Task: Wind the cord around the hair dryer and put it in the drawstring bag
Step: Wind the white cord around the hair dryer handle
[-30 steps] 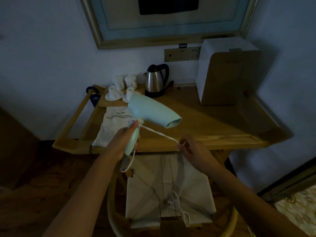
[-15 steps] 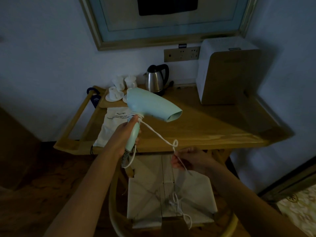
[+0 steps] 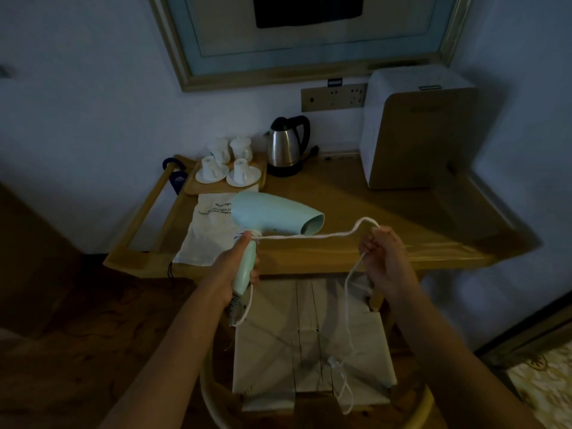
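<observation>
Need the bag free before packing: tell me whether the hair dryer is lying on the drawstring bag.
No, the left hand holds the hair dryer above the drawstring bag.

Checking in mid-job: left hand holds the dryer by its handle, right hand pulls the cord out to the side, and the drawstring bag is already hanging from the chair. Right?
Not quite. The head view shows the drawstring bag lying flat on the wooden table, behind the hair dryer, not hanging from the chair. The rest holds: the left hand grips the handle and the right hand pulls the cord out sideways.
</observation>
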A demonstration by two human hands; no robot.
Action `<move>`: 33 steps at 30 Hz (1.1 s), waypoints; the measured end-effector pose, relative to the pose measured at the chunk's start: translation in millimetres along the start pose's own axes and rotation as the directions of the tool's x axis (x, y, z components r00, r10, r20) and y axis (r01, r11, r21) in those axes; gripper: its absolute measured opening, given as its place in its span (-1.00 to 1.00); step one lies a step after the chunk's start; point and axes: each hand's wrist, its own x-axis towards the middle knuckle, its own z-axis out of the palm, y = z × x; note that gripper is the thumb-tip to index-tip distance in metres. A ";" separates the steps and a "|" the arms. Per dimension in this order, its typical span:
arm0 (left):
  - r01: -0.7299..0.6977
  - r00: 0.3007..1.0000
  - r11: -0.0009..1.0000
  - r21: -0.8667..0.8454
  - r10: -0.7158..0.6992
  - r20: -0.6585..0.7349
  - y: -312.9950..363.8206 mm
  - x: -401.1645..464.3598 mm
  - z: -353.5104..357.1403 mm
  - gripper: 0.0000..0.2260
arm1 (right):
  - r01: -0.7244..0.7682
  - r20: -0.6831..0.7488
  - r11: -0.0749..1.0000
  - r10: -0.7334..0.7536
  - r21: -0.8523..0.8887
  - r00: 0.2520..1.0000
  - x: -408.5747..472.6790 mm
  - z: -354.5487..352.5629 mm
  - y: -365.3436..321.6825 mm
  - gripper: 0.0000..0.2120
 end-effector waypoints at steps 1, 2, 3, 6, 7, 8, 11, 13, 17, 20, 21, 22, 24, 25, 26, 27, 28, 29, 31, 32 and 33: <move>-0.013 0.999 0.999 0.042 0.015 -0.037 1.7 3.0 -2.8 -0.64 | -0.016 0.105 0.998 0.023 -0.064 0.994 -1.8 -0.5 -5.5 -0.83; -0.013 0.998 0.999 0.049 0.016 -0.062 2.7 5.7 -4.9 -0.65 | -0.053 0.197 0.984 0.087 -0.171 0.977 -5.2 -3.1 -12.2 -0.87; 0.004 0.997 1.000 0.019 -0.002 -0.080 5.7 7.8 -6.3 -0.66 | -0.088 0.261 0.943 0.178 -0.322 0.949 -8.0 -5.9 -18.8 -0.86; -0.054 0.986 0.996 -0.065 0.043 -0.159 19.9 16.3 -14.5 -0.69 | -0.017 0.317 0.622 0.422 -0.783 0.849 -15.8 -11.1 -35.6 -0.73; -0.068 0.983 0.995 -0.068 0.055 -0.176 25.8 18.0 -16.7 -0.71 | 0.025 0.331 0.524 0.499 -0.852 0.801 -18.9 -8.1 -39.3 -0.73; -0.068 0.982 0.996 -0.052 0.058 -0.180 31.9 18.7 -18.5 -0.72 | 0.058 0.342 0.454 0.575 -0.889 0.743 -22.3 -3.1 -41.5 -0.76; -0.080 0.984 0.997 0.004 0.080 -0.160 45.6 20.1 -23.8 -0.68 | 0.193 0.304 0.236 0.676 -0.952 0.672 -27.2 17.2 -38.5 -0.86; -0.127 0.979 0.992 0.009 0.126 -0.163 53.7 20.0 -24.5 -0.66 | 0.324 0.269 0.027 0.624 -0.946 0.733 -25.9 27.0 -33.0 -0.89; -0.145 0.973 0.989 0.034 0.149 -0.175 65.8 17.8 -27.3 -0.67 | 0.425 0.256 -0.418 0.402 -0.803 0.879 -12.9 37.0 -36.1 -0.83; -0.167 0.980 0.986 -0.016 0.164 -0.116 71.1 14.0 -30.4 -0.65 | 0.365 0.289 -0.538 0.223 -0.760 0.931 -3.0 49.1 -53.5 -0.79; -0.181 0.979 0.983 -0.038 0.176 -0.101 73.2 11.9 -31.2 -0.63 | 0.354 0.312 -0.558 0.174 -0.750 0.934 -0.7 53.5 -59.3 -0.79; -0.205 0.976 0.977 -0.058 0.199 -0.091 75.6 9.2 -31.1 -0.62 | 0.348 0.337 -0.562 0.126 -0.751 0.933 0.8 58.1 -65.0 -0.80; -0.284 0.957 0.953 -0.100 0.277 -0.084 83.2 4.0 -30.5 -0.64 | 0.347 0.382 -0.531 0.046 -0.773 0.923 0.7 68.0 -76.1 -0.82; -0.318 0.948 0.941 -0.117 0.311 -0.074 87.7 1.4 -30.3 -0.66 | 0.355 0.404 -0.520 0.020 -0.777 0.915 -0.3 73.2 -81.8 -0.83; -0.332 0.943 0.934 -0.129 0.328 -0.057 92.9 -1.2 -30.1 -0.66 | 0.367 0.426 -0.525 0.008 -0.768 0.905 -1.6 78.9 -87.8 -0.83; -0.331 0.944 0.933 -0.140 0.329 -0.036 98.0 -3.1 -30.2 -0.66 | 0.379 0.444 -0.537 0.010 -0.753 0.896 -3.6 84.8 -94.2 -0.84; -0.322 0.946 0.935 -0.148 0.324 -0.015 103.6 -5.1 -30.0 -0.65 | 0.395 0.460 -0.545 0.020 -0.739 0.888 -6.2 91.0 -100.6 -0.84; -0.321 0.946 0.935 -0.151 0.325 -0.002 108.8 -6.5 -30.3 -0.65 | 0.413 0.471 -0.541 0.035 -0.733 0.881 -9.2 96.9 -106.5 -0.86; -0.355 0.933 0.922 -0.153 0.359 -0.003 118.8 -8.4 -30.7 -0.66 | 0.453 0.487 -0.495 0.066 -0.742 0.871 -15.1 108.0 -115.0 -0.93; -0.375 0.926 0.914 -0.156 0.378 -0.008 123.3 -9.0 -30.1 -0.67 | 0.477 0.498 -0.471 0.089 -0.742 0.863 -18.6 113.5 -116.8 -0.98; -0.383 0.922 0.910 -0.156 0.386 -0.010 127.4 -9.7 -29.1 -0.67 | 0.491 0.500 -0.457 0.111 -0.741 0.859 -20.9 117.4 -116.5 -0.90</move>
